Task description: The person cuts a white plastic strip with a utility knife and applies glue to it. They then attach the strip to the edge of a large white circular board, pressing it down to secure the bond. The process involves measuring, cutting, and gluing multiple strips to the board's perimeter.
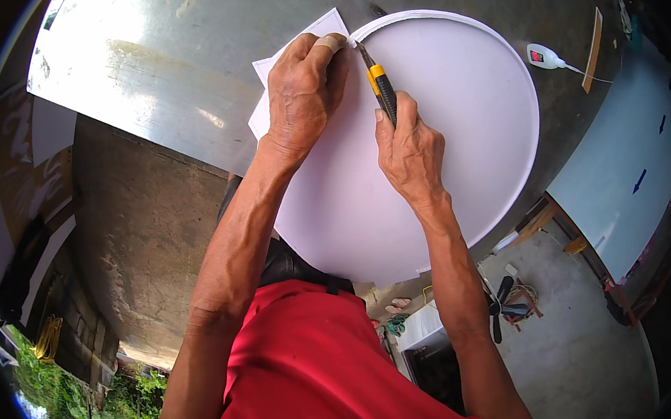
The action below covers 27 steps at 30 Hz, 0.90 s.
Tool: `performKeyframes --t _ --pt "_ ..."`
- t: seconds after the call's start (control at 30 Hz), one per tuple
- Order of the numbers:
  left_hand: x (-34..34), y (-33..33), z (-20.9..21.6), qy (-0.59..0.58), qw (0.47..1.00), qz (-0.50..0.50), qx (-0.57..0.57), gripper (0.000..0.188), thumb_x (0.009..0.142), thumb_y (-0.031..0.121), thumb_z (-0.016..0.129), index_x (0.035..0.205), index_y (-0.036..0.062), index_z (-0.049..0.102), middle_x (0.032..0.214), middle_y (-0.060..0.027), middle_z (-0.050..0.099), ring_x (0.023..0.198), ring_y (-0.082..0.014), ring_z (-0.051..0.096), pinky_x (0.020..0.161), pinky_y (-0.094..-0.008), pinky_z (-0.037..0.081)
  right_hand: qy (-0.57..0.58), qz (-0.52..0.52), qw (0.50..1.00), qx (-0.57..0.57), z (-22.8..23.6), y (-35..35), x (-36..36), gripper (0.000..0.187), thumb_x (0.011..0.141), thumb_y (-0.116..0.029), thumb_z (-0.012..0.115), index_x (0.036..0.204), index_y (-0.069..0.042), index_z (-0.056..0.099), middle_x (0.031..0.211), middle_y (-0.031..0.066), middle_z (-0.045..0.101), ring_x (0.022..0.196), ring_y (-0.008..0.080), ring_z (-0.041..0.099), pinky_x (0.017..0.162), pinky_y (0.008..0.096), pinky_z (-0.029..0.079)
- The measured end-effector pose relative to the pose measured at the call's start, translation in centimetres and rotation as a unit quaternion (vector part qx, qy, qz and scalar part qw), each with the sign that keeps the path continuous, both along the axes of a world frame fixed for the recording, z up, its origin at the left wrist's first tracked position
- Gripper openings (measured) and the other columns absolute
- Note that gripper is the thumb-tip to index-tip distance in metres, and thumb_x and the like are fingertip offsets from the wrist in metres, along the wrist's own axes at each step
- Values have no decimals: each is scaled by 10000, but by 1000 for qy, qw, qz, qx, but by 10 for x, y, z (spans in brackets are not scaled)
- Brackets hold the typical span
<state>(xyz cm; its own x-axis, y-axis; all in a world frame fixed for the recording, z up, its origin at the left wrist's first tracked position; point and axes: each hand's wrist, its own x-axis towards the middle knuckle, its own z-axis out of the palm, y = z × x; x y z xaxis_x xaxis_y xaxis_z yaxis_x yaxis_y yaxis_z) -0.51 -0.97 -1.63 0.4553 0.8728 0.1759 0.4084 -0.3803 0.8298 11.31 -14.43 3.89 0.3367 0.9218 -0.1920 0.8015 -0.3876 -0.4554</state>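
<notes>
Disc (pixel 475 131): 1 pc, white, partly on tabletop (pixel 145 90). Your R hand (pixel 412 156): grip wrapped rnd 1 cutter (pixel 385 94), tip nr rim (pixel 423 14); L hand (pixel 299 94) also nr rim, can't tell if grip's pinching it. 1 bottle (pixel 545 57) + 1 strip (pixel 593 51) to disc's R.

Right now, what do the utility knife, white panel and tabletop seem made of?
Utility knife: ribbed black-and-yellow body, likely plastic; thin dark blade, probably steel. White panel: smooth, matte; plastic or foam board, can't tell. Tabletop: grey, bright glare, likely sheet metal.
</notes>
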Motion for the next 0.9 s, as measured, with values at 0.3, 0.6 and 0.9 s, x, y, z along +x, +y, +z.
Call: performKeyframes --t 0.3,0.6,0.9 --pt "-21 -19 4 72 990 -57 105 289 822 42 807 1103 40 736 965 -74 642 879 -259 618 741 -382 527 144 -224 964 21 2 -40 -4 275 1061 -211 591 1221 11 562 804 187 669 716 376 683 643 492 516" --pt "-61 60 38 117 971 -56 202 124 877 78 787 995 85 749 902 -67 684 837 -278 669 732 -392 537 -208 -244 937 136 9 -83 31 292 977 -86 691 1237 16 607 1082 156 584 978 314 600 830 453 529" --pt "-60 171 7 139 947 -128 258 107 863 144 798 969 136 804 910 -46 713 869 -271 676 758 -403 543 120 -267 942 166 8 -57 -50 120 998 -24 642 1107 13 678 920 157 691 752 294 696 671 402 557"
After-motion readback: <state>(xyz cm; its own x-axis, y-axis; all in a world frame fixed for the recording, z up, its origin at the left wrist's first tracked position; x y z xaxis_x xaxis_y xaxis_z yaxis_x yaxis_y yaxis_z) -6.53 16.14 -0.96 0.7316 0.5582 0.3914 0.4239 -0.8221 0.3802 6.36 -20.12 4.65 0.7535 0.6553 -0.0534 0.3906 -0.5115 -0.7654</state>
